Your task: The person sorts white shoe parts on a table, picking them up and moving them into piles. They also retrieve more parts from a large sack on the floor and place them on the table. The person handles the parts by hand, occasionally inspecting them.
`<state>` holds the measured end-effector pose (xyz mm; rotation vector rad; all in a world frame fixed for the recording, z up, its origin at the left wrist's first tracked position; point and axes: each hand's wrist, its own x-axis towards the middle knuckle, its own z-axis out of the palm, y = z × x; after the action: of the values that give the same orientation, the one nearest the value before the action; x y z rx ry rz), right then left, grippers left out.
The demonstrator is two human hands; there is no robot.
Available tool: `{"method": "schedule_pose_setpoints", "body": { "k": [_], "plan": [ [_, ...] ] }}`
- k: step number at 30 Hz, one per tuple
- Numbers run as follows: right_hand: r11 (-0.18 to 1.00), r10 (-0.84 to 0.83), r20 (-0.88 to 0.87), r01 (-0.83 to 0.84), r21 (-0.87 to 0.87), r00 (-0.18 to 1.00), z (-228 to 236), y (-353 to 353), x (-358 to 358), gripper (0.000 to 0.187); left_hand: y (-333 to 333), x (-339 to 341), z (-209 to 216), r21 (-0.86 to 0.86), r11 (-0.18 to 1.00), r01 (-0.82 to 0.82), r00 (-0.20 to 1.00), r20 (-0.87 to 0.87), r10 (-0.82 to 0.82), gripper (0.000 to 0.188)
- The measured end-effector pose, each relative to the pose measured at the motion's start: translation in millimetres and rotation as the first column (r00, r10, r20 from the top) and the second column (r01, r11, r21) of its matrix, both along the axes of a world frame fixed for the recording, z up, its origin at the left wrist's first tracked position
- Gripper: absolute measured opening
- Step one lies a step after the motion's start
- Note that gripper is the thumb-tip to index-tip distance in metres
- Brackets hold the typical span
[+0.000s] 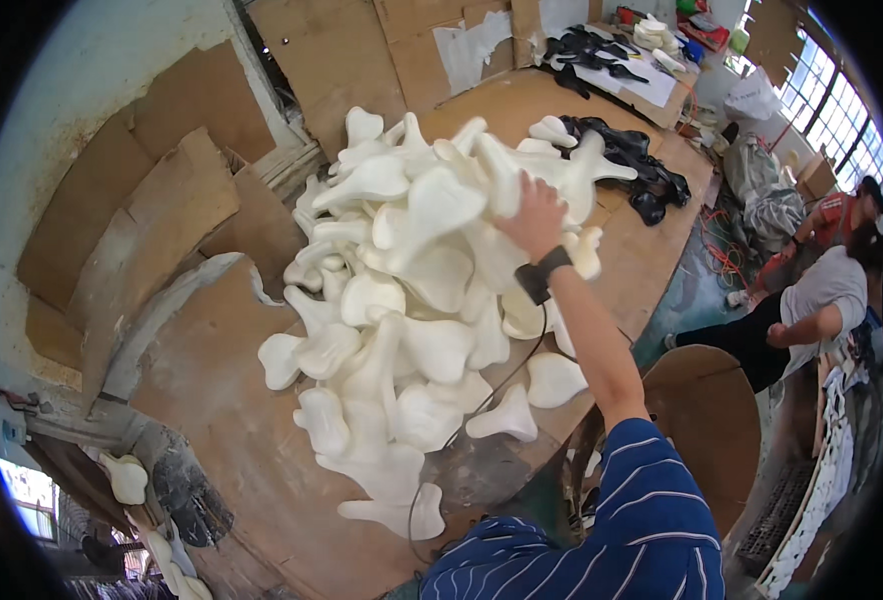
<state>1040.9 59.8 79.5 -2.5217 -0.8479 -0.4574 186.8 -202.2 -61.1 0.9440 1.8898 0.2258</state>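
A large heap of smooth white moulded pieces (442, 205), each broad at one end and narrow at the other, rather like bicycle saddles, covers the middle of the table. My right hand (537, 215) reaches over the heap's upper right side. Its fingers are stretched out and rest against a white piece (500, 175) near the top; part of that contact is hidden. A black band (542, 275) circles my right wrist, and a thin dark cable (507, 378) runs from it down across the heap. My left hand is out of the picture.
Brown cardboard covers the table (212, 400). Black pieces of similar shape (627, 160) lie beyond the heap at the right, with more black pieces (592, 50) on a far surface. A round cardboard container (707, 420) stands by my right arm. Two people (817, 310) are at the right.
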Motion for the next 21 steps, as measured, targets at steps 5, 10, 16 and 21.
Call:
{"method": "schedule_pose_setpoints", "body": {
  "k": [5, 10, 16, 21],
  "plan": [
    [0.977, -0.046, -0.467, 0.138, 0.164, 0.883, -60, -45, 66, 0.081, 10, 17, 14, -0.019, 0.997, 0.069, 0.994, -0.079, -0.071, 0.041],
    [0.947, -0.037, -0.513, 0.195, 0.257, 0.858, -116, -75, 106, 0.066, -14, 1, -17, -0.043, 0.999, 0.011, 0.998, -0.055, -0.014, 0.04],
    [0.958, 0.084, -0.467, 0.057, 0.28, 0.88, -125, -92, 134, 0.07, -36, -32, -69, 0.085, 0.983, 0.161, 0.973, -0.179, -0.144, 0.04],
    [0.938, 0.222, -0.424, -0.074, 0.338, 0.878, -72, -62, 59, 0.094, -29, -10, -45, 0.173, 0.985, 0.012, 0.999, 0.04, -0.019, 0.036]
  ]
}}
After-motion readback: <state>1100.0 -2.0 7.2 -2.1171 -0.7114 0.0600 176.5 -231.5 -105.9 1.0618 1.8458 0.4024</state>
